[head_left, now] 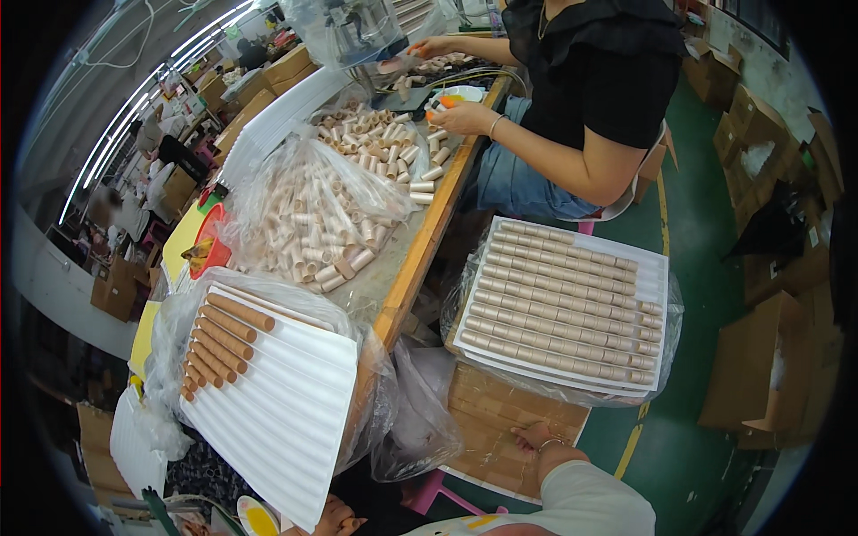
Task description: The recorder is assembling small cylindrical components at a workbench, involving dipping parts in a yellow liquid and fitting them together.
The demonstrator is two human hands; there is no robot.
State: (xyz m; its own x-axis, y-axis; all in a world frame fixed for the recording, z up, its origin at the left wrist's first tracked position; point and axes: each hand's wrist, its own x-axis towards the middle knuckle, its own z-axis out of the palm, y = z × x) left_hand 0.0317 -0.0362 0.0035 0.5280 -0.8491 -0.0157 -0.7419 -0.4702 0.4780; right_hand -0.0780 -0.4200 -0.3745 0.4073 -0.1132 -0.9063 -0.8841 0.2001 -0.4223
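Note:
At the lower edge, my left hand (pixel 332 518) is beside the bottom corner of a ridged white foam tray (pixel 290 393), fingers curled. What they hold, if anything, is hidden. Several rows of brown cork-coloured tubes (pixel 221 342) lie in the tray's grooves at its far left. My right hand (pixel 534 436) rests over a brown cardboard sheet (pixel 500 406), fingers partly stretched and nothing visible in them. Just beyond that hand, a second white foam tray (pixel 655 284) carries many rows of pale beige tubes (pixel 559 304).
Loose beige tubes (pixel 313 223) are heaped under clear plastic on the wood-edged workbench (pixel 420 246). A red bowl (pixel 213 239) stands left of them. Across the bench, a co-worker in black (pixel 585 89) handles small parts by a machine. Cardboard boxes (pixel 755 357) line the right side.

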